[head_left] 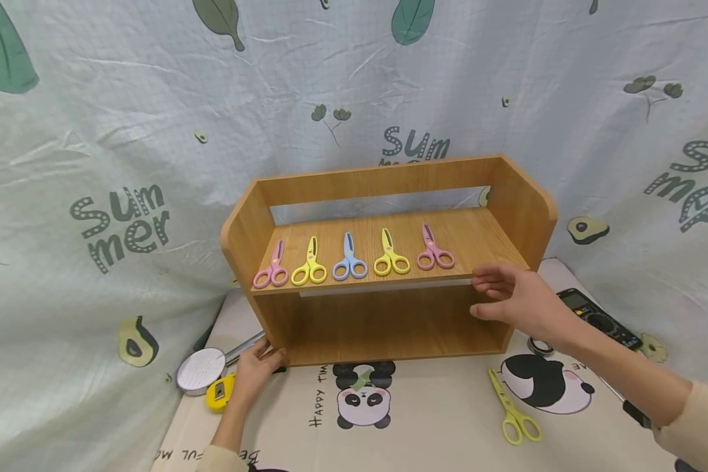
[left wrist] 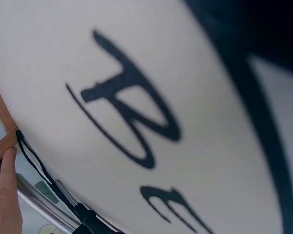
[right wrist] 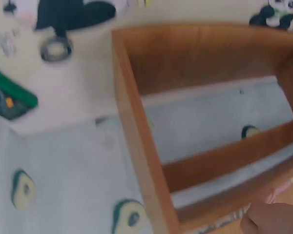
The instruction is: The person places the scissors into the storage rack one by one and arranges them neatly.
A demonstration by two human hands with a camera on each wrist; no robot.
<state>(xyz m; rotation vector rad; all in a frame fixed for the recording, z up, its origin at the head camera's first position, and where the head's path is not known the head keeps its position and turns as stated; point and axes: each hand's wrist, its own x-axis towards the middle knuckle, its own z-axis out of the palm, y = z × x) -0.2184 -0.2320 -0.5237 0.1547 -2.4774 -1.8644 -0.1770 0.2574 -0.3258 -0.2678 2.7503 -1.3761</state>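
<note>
A two-tier wooden shelf stands on the table. Five small scissors lie in a row along its upper board: pink scissors leftmost, then yellow scissors, blue scissors, another yellow pair and pink scissors at the right. My left hand touches the shelf's lower left corner, its fingers fairly straight in the left wrist view. At the right end of the upper board's front edge is my right hand, fingers and thumb spread apart with nothing between them.
Yellow scissors lie on the table before the shelf. A black multimeter and a tape roll are to the right. Left of the shelf are a round white-faced object and a yellow tape measure. A printed curtain hangs behind.
</note>
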